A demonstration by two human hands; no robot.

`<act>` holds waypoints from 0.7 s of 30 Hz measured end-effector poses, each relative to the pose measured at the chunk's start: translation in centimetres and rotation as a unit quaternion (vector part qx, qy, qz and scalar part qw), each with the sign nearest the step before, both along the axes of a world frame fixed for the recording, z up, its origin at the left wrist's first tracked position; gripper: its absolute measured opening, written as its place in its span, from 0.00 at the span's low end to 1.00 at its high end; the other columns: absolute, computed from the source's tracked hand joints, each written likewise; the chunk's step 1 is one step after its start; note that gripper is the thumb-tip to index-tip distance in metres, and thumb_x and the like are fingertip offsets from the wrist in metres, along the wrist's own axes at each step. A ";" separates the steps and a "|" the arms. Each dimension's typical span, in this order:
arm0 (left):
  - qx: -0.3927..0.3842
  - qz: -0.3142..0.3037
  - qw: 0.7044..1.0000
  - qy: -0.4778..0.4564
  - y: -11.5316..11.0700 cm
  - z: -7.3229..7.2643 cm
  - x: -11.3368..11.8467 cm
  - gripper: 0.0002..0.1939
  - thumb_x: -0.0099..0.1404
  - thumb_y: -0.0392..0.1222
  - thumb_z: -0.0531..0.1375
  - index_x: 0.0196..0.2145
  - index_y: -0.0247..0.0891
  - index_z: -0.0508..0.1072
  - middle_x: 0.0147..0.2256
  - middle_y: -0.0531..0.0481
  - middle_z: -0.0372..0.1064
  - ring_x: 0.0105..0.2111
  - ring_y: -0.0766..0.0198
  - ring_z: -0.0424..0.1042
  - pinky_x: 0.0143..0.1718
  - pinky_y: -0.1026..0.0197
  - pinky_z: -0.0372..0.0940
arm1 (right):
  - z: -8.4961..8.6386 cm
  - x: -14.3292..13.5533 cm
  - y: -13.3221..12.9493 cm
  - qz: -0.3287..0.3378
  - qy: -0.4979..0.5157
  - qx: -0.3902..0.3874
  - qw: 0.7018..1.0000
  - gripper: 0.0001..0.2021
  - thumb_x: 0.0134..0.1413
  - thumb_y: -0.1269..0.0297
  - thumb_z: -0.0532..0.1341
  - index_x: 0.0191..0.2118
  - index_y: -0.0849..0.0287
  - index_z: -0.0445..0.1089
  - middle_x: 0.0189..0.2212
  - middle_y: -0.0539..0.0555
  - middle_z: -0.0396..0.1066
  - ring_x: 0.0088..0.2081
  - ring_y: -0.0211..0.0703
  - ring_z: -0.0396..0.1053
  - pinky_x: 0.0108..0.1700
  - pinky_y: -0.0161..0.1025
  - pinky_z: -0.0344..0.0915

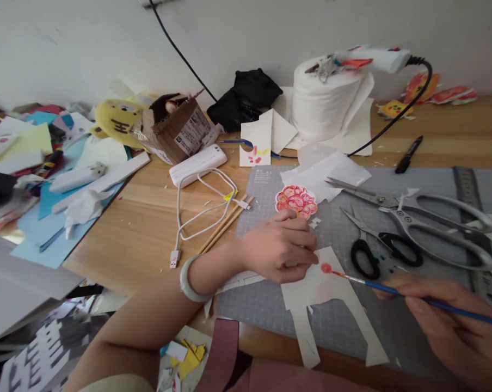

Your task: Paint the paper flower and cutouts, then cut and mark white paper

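Observation:
In the head view, my right hand holds a thin paintbrush with a blue handle. The brush tip touches a small orange-red dab of paint on a cut piece of white paper. My left hand is closed over the paper's upper left edge, its fingers curled; whatever they may hold is hidden. Just beyond it lies a paper flower cutout coloured red and pink with a white border. Small black-handled scissors and large metal shears lie to the right of the paper.
A grey cutting mat lies under the work, with a metal ruler and black pen at right. Behind stand a tissue roll carrying a glue gun, and a cardboard box. A white cable and wooden sticks lie left.

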State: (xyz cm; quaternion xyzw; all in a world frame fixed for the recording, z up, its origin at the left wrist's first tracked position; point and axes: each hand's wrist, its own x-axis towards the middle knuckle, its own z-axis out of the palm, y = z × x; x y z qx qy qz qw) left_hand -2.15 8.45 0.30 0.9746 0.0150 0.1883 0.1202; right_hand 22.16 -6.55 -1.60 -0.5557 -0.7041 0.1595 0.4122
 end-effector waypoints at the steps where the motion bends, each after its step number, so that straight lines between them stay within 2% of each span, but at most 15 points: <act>1: -0.001 0.000 1.000 0.003 0.0 -0.1 0.0 0.10 0.64 0.38 0.52 0.32 0.40 0.75 0.31 0.52 0.73 0.34 0.62 0.67 0.43 0.55 0.54 | -0.1 0.0 -0.1 0.002 0.002 -0.006 1.000 0.07 0.53 0.67 0.57 0.37 0.49 0.69 0.31 0.46 0.76 0.30 0.39 0.75 0.35 0.30 0.74; 6: -0.001 -0.012 1.000 0.022 0.3 -0.3 0.0 0.11 0.64 0.39 0.52 0.32 0.39 0.75 0.32 0.51 0.73 0.35 0.62 0.66 0.43 0.55 0.53 | -0.3 0.0 0.0 0.000 -0.013 -0.001 1.000 0.06 0.53 0.65 0.57 0.36 0.48 0.68 0.31 0.46 0.77 0.30 0.39 0.76 0.34 0.30 0.73; 13: 0.016 0.003 1.000 0.016 0.2 -0.4 0.0 0.10 0.64 0.38 0.53 0.33 0.39 0.75 0.32 0.52 0.74 0.34 0.62 0.66 0.43 0.54 0.53 | 0.0 0.0 0.1 0.004 -0.040 -0.007 0.999 0.05 0.55 0.64 0.56 0.37 0.48 0.67 0.30 0.45 0.76 0.29 0.37 0.75 0.32 0.27 0.72; 21: 0.035 0.002 0.999 0.022 0.2 -0.3 0.0 0.12 0.64 0.38 0.51 0.30 0.39 0.74 0.31 0.51 0.73 0.34 0.62 0.65 0.42 0.54 0.53 | 0.5 -0.2 0.4 0.013 -0.093 0.025 0.995 0.05 0.56 0.63 0.54 0.36 0.49 0.66 0.29 0.46 0.76 0.28 0.38 0.75 0.35 0.28 0.72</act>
